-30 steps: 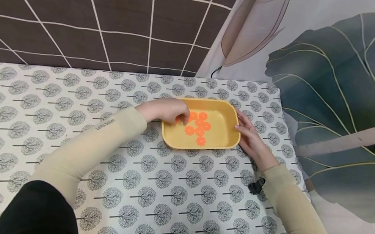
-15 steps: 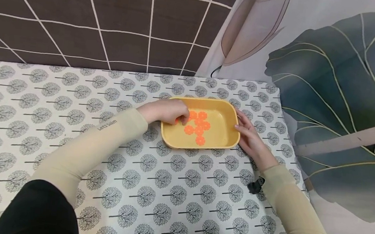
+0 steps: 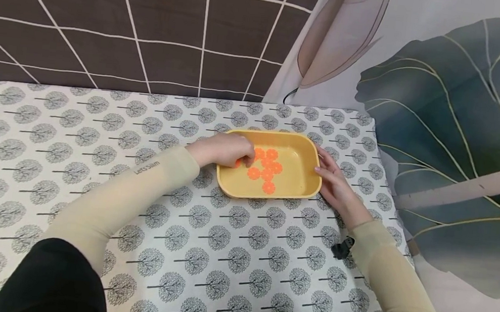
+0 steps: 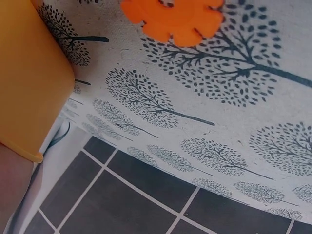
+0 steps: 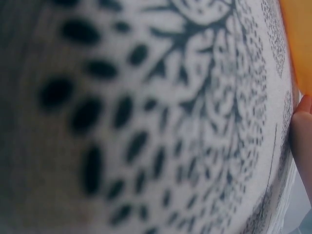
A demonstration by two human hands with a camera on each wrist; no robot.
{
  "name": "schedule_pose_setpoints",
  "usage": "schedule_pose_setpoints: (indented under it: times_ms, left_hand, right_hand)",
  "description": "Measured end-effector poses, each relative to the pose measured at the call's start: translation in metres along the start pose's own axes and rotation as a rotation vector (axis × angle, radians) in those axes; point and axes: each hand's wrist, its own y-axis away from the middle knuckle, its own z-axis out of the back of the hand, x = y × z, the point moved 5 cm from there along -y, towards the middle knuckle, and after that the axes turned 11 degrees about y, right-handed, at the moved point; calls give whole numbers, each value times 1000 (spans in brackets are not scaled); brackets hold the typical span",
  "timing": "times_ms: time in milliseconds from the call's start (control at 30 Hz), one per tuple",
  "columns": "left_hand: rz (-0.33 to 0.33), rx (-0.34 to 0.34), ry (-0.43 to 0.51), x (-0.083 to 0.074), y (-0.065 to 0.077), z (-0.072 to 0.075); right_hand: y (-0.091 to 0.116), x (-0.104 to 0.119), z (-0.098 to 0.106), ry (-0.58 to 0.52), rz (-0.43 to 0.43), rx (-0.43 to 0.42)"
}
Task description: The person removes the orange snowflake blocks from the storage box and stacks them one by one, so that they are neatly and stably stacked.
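A yellow tray lies on the tree-print cloth. Several orange flower-shaped pieces are gathered around its middle. My left hand reaches over the tray's left end, fingers bent down inside it. Just under those fingers shows a bit of another orange piece; I cannot tell whether they pinch it. My right hand grips the tray's right end, thumb at the rim and fingers along the outer wall. In the left wrist view, a notched orange piece rests on the cloth beside the tray, hidden by my arm in the head view.
The tree-print cloth covers the whole table. A dark wall hanging with white grid lines stands at its back edge, and a leaf-print curtain on the right. A small black object sits at my right wrist.
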Motion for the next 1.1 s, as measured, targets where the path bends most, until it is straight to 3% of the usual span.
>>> schedule_pose_setpoints:
  times_ms: [1100]
  left_hand:
    - [7,20,-12,0,-1,-1]
  right_hand:
    - [-2,-1,2,14,-5,-7]
